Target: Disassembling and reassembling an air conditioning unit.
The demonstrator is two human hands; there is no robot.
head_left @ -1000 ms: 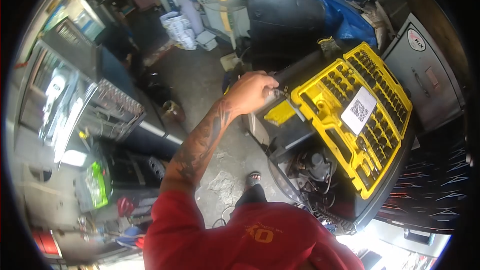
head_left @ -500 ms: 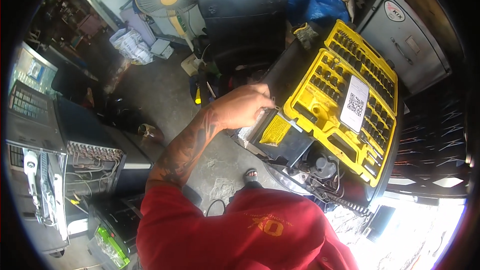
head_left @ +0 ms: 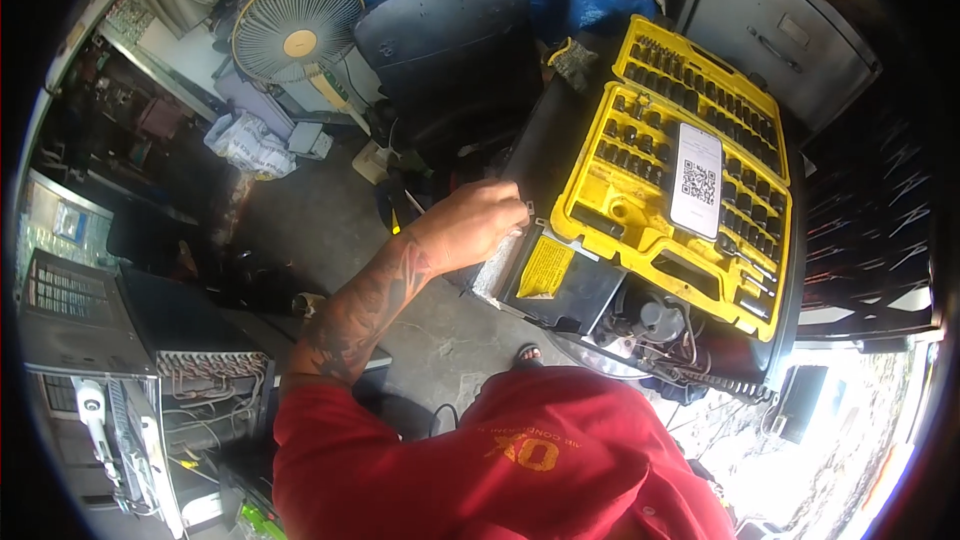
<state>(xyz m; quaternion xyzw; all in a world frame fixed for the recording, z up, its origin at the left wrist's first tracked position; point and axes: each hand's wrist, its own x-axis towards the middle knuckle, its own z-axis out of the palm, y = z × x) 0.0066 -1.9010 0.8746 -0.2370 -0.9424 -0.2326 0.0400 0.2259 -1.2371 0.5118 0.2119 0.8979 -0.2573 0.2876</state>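
Note:
My left hand point(head_left: 476, 227) is closed at the corner of a dark appliance point(head_left: 540, 150), its fingers pressed together by a small metal bracket and a silvery strip along the edge. What the fingers hold, if anything, is hidden. Beside the hand, a yellow label point(head_left: 546, 267) sticks to the appliance's dark panel. On the appliance lies an open yellow socket-set case point(head_left: 628, 200) filled with dark sockets and bits. A phone point(head_left: 697, 180) showing a square code rests across the sockets. My right hand is out of view.
A compressor point(head_left: 661, 319) with tubing sits in the appliance's near end. Behind stand a black chair point(head_left: 445, 45) and a pedestal fan point(head_left: 299, 43). A grey metal cabinet point(head_left: 775, 45) is at the far right. Stripped appliance units with coils point(head_left: 210, 364) stand at the left.
The whole view has shifted and turned slightly, so the case and chair appear farther left. My left hand stays closed at the same corner of the appliance.

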